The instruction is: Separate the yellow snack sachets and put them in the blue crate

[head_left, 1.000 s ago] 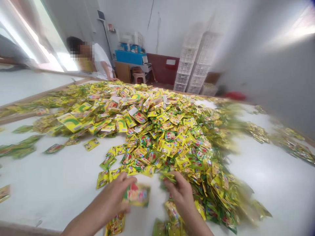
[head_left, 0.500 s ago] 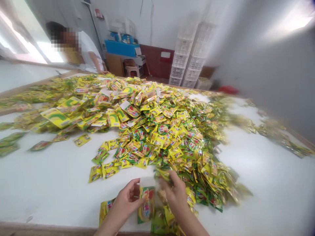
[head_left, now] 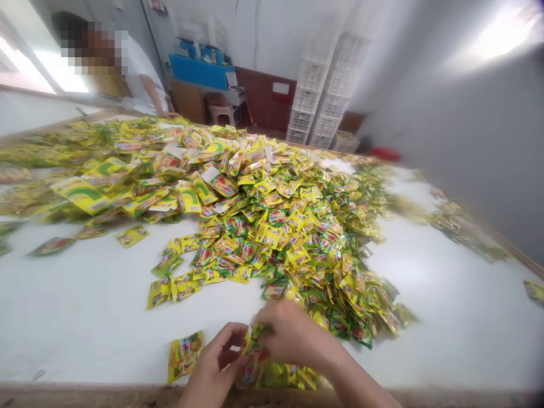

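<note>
Near the front edge of the white table, my left hand grips a small printed carton, fingers behind and thumb on its face. My right hand is curled over the top of that carton, with a green-yellow candy sachet in its fingers at the opening. How far the sachet sits inside is hidden by the fingers. A yellow sachet lies just left of my left hand. More sachets lie under my right wrist. Ahead spreads a large heap of yellow and green sachets.
Printed cartons lie on the heap's left side. Loose sachets line the right table edge. A person in a white top is at the far left. Stacked white crates and a blue box stand behind the table.
My right hand has moved left with the sachet, from beside the carton to its top opening. My left hand still holds the carton. The view has shifted slightly.
</note>
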A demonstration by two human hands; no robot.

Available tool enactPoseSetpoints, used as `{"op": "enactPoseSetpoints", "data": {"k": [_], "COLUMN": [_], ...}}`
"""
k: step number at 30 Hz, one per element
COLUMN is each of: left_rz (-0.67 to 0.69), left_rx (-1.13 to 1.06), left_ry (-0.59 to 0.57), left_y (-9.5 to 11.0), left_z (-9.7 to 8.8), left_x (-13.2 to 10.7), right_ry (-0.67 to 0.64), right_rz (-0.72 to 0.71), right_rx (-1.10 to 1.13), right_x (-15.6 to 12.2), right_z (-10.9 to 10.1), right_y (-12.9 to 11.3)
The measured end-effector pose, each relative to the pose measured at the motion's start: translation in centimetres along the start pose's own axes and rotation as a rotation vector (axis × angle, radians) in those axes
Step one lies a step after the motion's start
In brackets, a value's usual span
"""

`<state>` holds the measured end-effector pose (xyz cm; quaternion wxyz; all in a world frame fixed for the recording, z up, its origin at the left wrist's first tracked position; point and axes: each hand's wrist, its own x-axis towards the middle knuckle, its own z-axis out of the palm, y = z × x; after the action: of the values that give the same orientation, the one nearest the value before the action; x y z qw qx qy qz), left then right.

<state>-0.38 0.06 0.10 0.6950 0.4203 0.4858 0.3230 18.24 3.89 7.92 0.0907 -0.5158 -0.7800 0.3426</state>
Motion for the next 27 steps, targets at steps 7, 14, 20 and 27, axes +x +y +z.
{"op": "enactPoseSetpoints", "data": {"k": [7, 14, 20, 27], "left_rz": [-0.004, 0.051, 0.019, 0.01], "left_rx": [-0.138, -0.052, -0.067, -0.071], "left_ry": [-0.152, -0.028, -0.035, -0.053], "left_y": [-0.2, -1.1, -0.8, 0.3], "left_z": [0.6, 0.6, 0.6, 0.8], "left_x": [0.3, 0.3, 0.0, -0.1], "right_ry": [0.222, 0.299, 0.248, 0.205], "right_rz": [0.031, -0.225, -0.147, -0.129], "right_rx": [0.057, 0.004, 0.106, 0.112], "right_x": [-0.4, -1.0, -1.4, -1.8], "right_z": [2.0, 4.4, 5.5, 5.1], "right_y": [-0.4, 1.8, 1.3, 1.2]}}
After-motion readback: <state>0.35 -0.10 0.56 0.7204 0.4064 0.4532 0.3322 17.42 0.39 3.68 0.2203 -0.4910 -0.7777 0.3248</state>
